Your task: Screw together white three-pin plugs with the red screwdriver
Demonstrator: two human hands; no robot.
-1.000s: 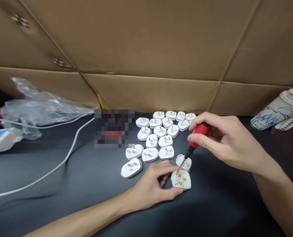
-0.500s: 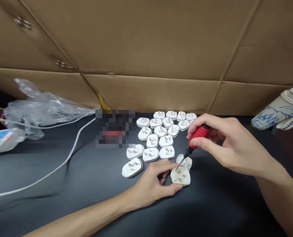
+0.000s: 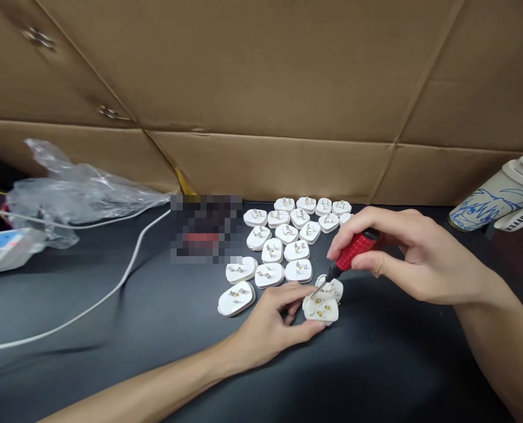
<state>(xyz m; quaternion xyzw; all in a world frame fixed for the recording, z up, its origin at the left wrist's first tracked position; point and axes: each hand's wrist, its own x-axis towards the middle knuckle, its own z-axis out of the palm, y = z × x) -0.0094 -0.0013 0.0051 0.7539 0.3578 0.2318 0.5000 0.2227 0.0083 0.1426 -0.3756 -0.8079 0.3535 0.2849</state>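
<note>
Between the thumb and fingers of my left hand point(image 3: 272, 320) is an opened white plug point(image 3: 321, 311), its inside facing up with brass-coloured terminals showing. A second white plug piece with metal pins point(image 3: 333, 288) lies right behind it; I cannot tell whether the two are joined. My right hand point(image 3: 402, 252) grips a screwdriver point(image 3: 356, 249) by its red and black handle. The shaft slants down to the left, and its tip is at the upper left edge of the held plug. Several white plugs point(image 3: 269, 274) lie pins up in rows beyond my hands.
A cardboard wall point(image 3: 265, 164) closes off the back of the dark table point(image 3: 155, 329). At left are a white cable point(image 3: 131, 267), crumpled clear plastic point(image 3: 85, 185) and a white power strip point(image 3: 8, 249). A blurred-out patch point(image 3: 206, 229) sits mid-left. A coffee cup point(image 3: 492, 200) stands far right.
The screwdriver tip has shifted slightly up and left, and its handle leans over more. The held plug has moved a little up and left with my left fingers.
</note>
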